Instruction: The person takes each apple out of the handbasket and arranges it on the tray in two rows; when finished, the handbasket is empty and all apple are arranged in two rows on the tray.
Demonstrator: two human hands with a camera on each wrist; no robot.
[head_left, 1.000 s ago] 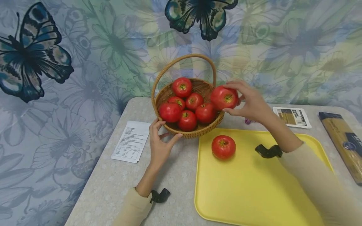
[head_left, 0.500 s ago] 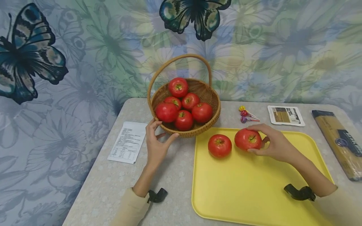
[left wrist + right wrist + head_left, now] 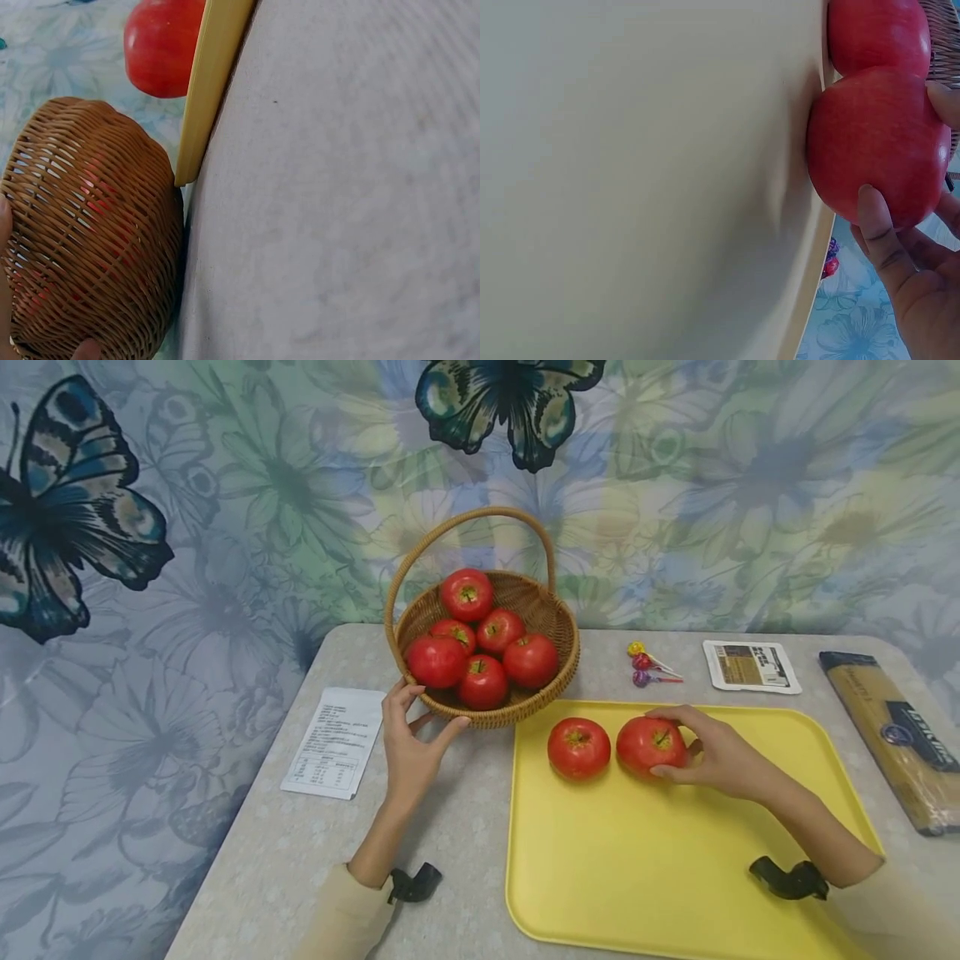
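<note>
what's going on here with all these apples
A person's right grip holds a red apple at the yellow tray, beside a second apple lying there. The left grip holds the near left side of the wicker basket, where six more apples can be seen. Whether the held apple bears fully on the tray is hard to tell.

The left hand [image 3: 412,752] holds the near-left rim of the basket [image 3: 495,719], thumb [image 3: 452,731] and fingers [image 3: 398,700] apart. Right of the basket, the right hand [image 3: 716,756] curls in a pinch, its forearm [image 3: 817,827] slanting inward.
</note>
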